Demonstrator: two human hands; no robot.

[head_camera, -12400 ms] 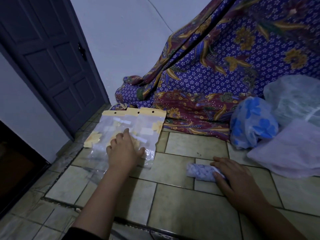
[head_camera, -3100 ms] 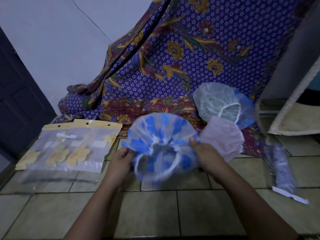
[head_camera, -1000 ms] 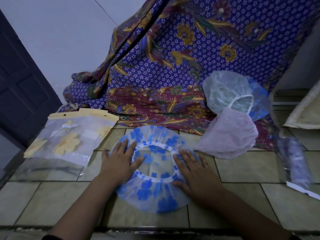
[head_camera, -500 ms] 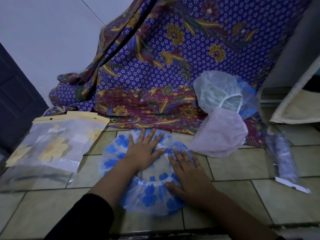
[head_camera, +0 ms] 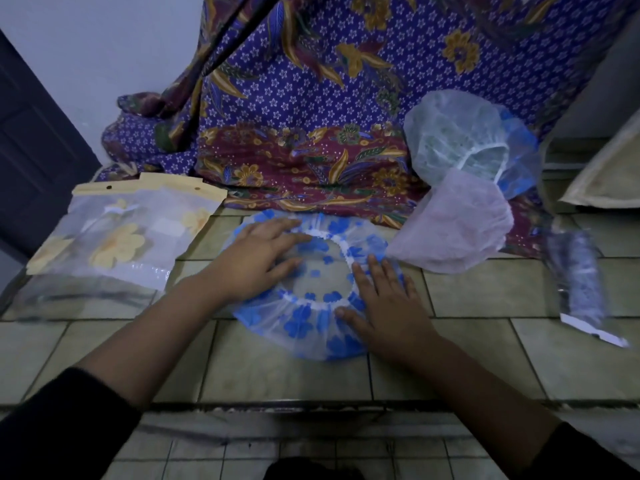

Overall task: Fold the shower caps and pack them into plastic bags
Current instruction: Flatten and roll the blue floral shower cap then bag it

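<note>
A clear shower cap with blue flowers (head_camera: 304,323) lies spread flat on the tiled floor, its white elastic ring facing up. My left hand (head_camera: 258,259) presses flat on its left side, fingers straight. On the cap's right edge my right hand (head_camera: 384,303) rests, palm down, fingers spread. A stack of plastic bags with yellow headers and yellow flowers (head_camera: 121,233) lies to the left. A packed bag holding a rolled cap (head_camera: 576,278) lies at the right.
A pink cap (head_camera: 457,230) and a pale green cap over a blue one (head_camera: 450,140) sit behind on the right. A purple and maroon batik cloth (head_camera: 311,116) hangs at the back. A dark door (head_camera: 31,150) stands on the left. A step edge (head_camera: 311,407) runs along the front.
My left hand slid left and toward me across the blue cap, smoothing it. My right hand shifted a little to the right rim. The cap stays flat on the floor.
</note>
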